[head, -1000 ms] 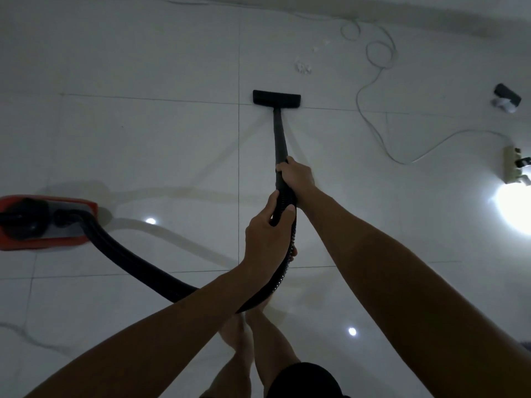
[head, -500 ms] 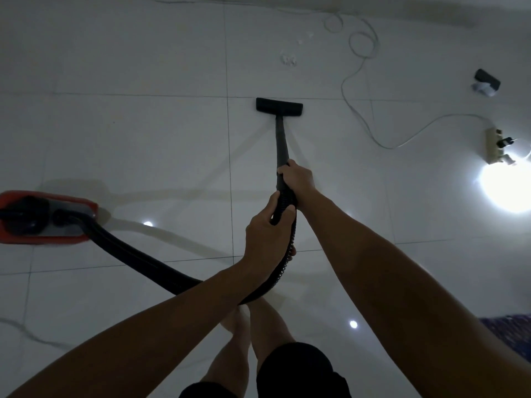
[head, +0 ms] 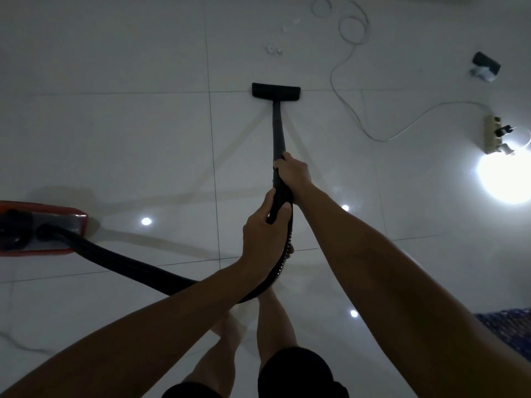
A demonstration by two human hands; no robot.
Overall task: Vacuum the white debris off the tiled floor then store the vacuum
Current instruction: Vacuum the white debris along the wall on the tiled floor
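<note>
- while both hands are wrapped on the vacuum's black wand (head: 278, 130), the right hand (head: 293, 171) grips higher up the tube and the left hand (head: 263, 235) clasps the ribbed hose end just below it; the two hands sit close together, one behind the other.
- hose (head: 138, 264) loops back under the left forearm to the red vacuum body (head: 43, 229), parked on the floor at far left.
- floor head (head: 276, 90) lies flat on the tiled floor (head: 115, 139), straight ahead.
- white debris (head: 273, 49) lies just beyond the head, not touching it; smaller specks (head: 290, 24) lie further out, near a coiled white cable (head: 352, 27).
- cable runs to a power strip (head: 494, 135) at right, beside a bright glare on the tiles; a small dark object (head: 485, 67) lies above it.
- judgement: vacuuming step is in hand, debris not yet picked up; storing is a later step.
- next move likely calls for pushing the head forward over the clump, keeping it clear of the cable loops.
</note>
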